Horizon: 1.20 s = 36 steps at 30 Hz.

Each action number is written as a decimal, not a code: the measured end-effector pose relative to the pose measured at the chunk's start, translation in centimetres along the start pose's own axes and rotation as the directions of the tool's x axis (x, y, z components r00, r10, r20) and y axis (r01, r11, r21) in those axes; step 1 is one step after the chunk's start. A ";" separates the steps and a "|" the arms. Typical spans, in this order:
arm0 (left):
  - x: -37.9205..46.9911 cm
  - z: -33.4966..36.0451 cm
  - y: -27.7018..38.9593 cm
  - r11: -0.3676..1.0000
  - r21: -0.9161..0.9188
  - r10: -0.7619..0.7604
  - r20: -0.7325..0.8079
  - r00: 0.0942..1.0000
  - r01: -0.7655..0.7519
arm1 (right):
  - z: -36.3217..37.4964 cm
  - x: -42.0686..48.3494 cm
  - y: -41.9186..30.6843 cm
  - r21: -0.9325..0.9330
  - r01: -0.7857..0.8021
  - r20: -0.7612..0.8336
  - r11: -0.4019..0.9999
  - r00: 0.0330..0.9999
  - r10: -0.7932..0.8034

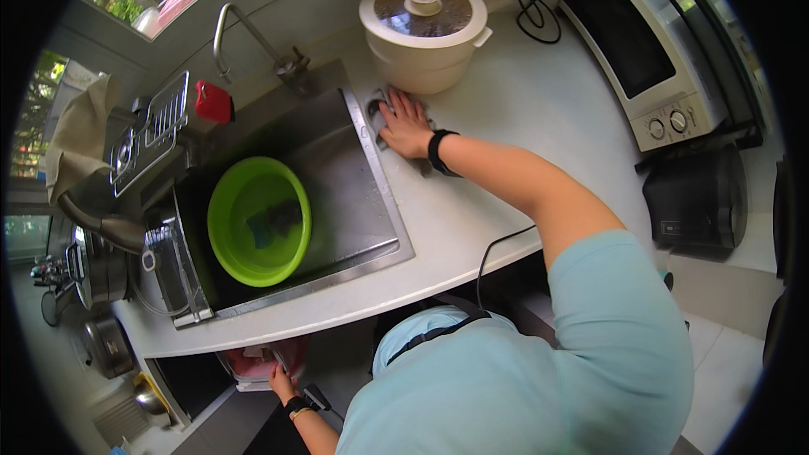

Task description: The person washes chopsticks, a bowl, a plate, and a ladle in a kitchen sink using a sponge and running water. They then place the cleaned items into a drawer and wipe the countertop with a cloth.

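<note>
My right hand (406,126) presses a grey cloth (377,115) flat on the white countertop (480,196). It is between the sink's right rim and the foot of a cream electric cooker (417,63) with a glass lid. Low on the left, below the counter edge, my left hand (282,384) holds the rim of a bin (253,385) with a pink liner. Its fingertips are partly hidden. In the stainless steel sink (341,170) stands a green plastic basin (218,227) holding water, a blue piece and a dark piece, perhaps cloths or sponges.
A faucet (253,31) rises behind the sink, near a wire rack (167,114) with a red item (213,102). At right stand a microwave (632,44) and a black appliance (695,202). A black power cord (537,16) lies behind the cooker. Another thin cable (486,259) crosses the counter's front edge.
</note>
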<state>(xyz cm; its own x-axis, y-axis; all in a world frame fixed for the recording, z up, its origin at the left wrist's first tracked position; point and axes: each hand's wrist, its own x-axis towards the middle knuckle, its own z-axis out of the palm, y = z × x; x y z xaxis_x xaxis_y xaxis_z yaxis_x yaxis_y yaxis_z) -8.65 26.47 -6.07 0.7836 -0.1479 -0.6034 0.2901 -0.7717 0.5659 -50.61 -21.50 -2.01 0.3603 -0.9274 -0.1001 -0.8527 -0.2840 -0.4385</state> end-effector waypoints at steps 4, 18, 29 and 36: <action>-1.7 0.6 0.2 0.998 0.022 0.053 0.059 0.997 -0.055 | 0.8 3.7 -2.3 0.026 0.055 -0.026 0.998 0.998 -0.055; -1.5 2.2 4.1 0.981 -0.185 0.089 0.155 0.984 -0.059 | 0.7 -19.4 -4.0 -0.049 0.423 0.374 0.905 0.848 -0.376; -3.2 0.8 5.0 0.989 -0.117 0.101 0.135 0.986 -0.086 | -10.0 -24.1 19.1 -0.398 -0.245 0.051 0.884 0.956 0.288; -4.5 -1.7 3.2 0.977 -0.195 0.120 0.165 0.979 -0.087 | -6.0 -26.2 19.3 -0.444 -0.498 -0.092 0.745 0.852 0.516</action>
<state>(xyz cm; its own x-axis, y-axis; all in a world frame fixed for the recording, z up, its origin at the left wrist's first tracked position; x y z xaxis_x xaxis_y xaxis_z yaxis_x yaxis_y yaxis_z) -10.28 25.72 -0.54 0.7111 -0.3395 -0.6157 0.3226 -0.6205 0.7148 -78.78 -4.19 -2.55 -0.1673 -0.9588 -0.2295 -0.9825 0.1428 0.1194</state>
